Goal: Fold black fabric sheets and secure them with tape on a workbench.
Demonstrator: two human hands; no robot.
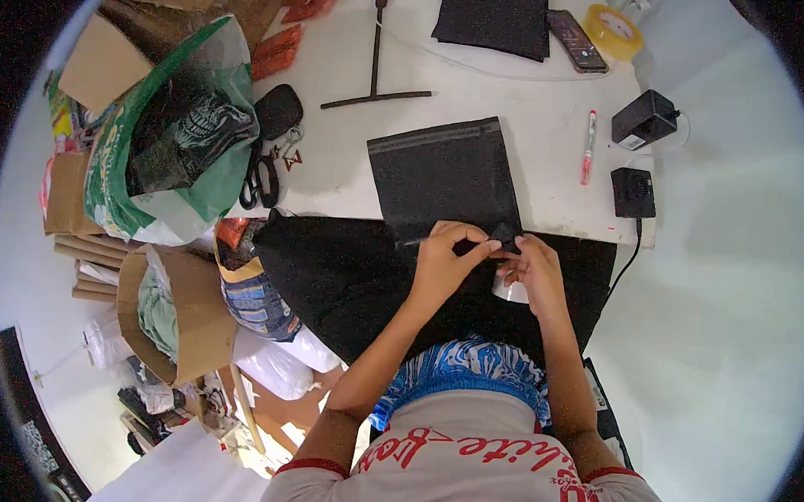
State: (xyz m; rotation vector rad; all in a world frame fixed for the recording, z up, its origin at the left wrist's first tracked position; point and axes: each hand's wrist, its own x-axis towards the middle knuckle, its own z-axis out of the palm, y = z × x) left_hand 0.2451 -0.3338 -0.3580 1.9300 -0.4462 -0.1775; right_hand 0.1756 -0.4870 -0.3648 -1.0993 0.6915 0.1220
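A flat black plastic mailing bag (446,177) lies at the table's near edge, a paler strip along its far side. My left hand (449,256) is closed in a pinch at the bag's near right corner. Close beside it, my right hand (538,268) pinches that same corner, thumb and forefinger together. Under the right hand's curled fingers shows a white, roll-like thing (511,290); I cannot tell whether they grip it. Black cloth (330,266) spreads beneath both hands and over my lap.
On the white table (325,167) are a T-shaped metal rod (375,61), a red marker (589,147), black scissors (263,180), a stack of black bags (493,20), a phone (577,41) and a tape roll (613,31). Left stands a full green-and-white bag (172,205); right, black adapters (633,193).
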